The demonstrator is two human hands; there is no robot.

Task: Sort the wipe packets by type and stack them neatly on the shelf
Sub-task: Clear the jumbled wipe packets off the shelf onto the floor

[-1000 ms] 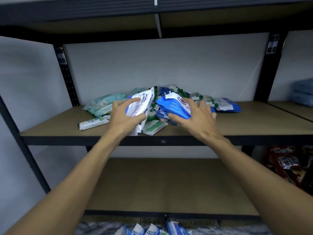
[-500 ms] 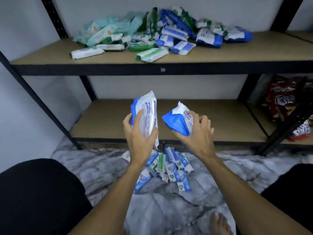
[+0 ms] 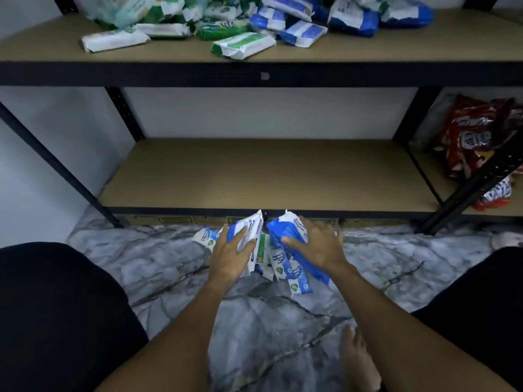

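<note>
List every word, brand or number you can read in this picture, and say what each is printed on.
None reads for certain.
White packet in left hand: vertical blue word, blurred.
Blue packet in right hand: edge print, blurred.
Floor packets: badges and print, too small.
Shelf packets: labels blurred.
Red bags: big white letters, creased, unreadable.

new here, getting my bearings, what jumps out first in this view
The left hand holds a white-and-blue plastic wipe packet and the right hand a blue plastic wipe packet, low over a pile of blue-and-white packets on the grey marble floor. Above, a heap of green, white and blue packets sprawls across the upper wooden shelf.
</note>
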